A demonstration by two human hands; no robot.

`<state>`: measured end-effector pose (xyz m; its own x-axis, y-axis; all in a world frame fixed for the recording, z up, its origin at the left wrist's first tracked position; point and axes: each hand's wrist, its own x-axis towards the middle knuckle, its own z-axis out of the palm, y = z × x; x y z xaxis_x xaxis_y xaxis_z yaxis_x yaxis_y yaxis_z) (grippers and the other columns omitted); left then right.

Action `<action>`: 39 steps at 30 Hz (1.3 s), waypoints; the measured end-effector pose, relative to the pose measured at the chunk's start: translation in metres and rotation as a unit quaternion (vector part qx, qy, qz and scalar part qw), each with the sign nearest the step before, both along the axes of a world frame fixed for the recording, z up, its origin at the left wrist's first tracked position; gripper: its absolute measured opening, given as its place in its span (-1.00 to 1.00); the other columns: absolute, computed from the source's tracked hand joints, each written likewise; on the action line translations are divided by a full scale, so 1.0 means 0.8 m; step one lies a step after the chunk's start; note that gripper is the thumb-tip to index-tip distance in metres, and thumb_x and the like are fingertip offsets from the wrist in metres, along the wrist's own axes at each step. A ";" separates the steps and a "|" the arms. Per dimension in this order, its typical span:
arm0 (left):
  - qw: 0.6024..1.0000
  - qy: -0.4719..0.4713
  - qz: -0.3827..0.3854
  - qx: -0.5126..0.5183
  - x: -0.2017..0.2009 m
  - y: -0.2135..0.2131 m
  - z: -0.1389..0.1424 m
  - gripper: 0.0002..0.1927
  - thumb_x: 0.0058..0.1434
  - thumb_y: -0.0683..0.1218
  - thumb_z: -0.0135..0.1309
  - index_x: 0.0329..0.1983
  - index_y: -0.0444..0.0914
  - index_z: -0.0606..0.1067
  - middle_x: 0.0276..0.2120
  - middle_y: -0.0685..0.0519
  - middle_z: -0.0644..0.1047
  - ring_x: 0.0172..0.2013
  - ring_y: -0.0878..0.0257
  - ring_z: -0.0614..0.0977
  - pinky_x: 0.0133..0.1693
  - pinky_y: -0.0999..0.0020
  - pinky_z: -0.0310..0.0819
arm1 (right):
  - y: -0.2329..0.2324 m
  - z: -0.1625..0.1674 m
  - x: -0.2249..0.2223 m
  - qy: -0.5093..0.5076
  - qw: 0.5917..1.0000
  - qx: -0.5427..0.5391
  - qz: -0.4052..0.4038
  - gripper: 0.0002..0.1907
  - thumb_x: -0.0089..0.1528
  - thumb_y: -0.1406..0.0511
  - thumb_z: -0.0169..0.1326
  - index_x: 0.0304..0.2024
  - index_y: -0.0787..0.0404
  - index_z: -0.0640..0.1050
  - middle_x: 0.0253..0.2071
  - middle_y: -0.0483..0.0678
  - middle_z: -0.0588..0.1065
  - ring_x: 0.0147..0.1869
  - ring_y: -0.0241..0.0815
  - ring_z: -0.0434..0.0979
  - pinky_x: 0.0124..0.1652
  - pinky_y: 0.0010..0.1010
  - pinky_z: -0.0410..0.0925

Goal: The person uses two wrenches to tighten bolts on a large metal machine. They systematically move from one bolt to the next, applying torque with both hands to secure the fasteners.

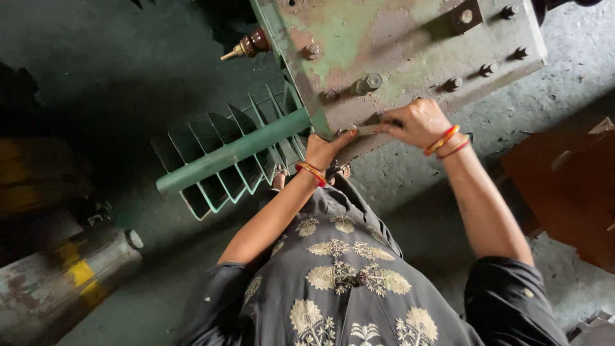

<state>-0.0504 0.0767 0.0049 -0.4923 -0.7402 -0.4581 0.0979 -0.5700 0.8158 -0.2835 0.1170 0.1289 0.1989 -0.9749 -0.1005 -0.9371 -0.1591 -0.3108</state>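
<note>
Transformer tank (397, 45), green, rusted, fills the far centre-right; its bolted lid flange runs along the near edge. Cooling-fin radiator (224, 160) hangs off the left side. Grey cylinder (64, 275) with a yellow band lies near left. Right hand (419, 123) is closed around a wrench (371, 128) lying on the flange edge. Left hand (327, 148) is cupped under that edge, fingers narrow, steadying the wrench's other end. Risk: wrench slips off a rusted fastener, knuckles hit the flange or fin edges.

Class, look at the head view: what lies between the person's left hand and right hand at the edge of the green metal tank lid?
In the head view, a slim metal tool spans from the left hand to the right hand, along the lid edge.
</note>
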 end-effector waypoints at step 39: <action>0.978 -0.163 -0.005 -0.126 -0.005 -0.023 -0.016 -0.48 0.05 0.14 0.43 -0.21 -0.42 0.64 -0.28 0.01 0.64 -0.31 0.31 0.57 -0.22 0.32 0.50 | -0.012 -0.043 -0.007 0.152 0.966 -0.185 -0.098 -0.36 0.41 -0.06 0.08 -0.67 0.15 0.55 -0.55 -0.08 0.52 -0.22 -0.03 0.54 -0.05 -0.10 0.32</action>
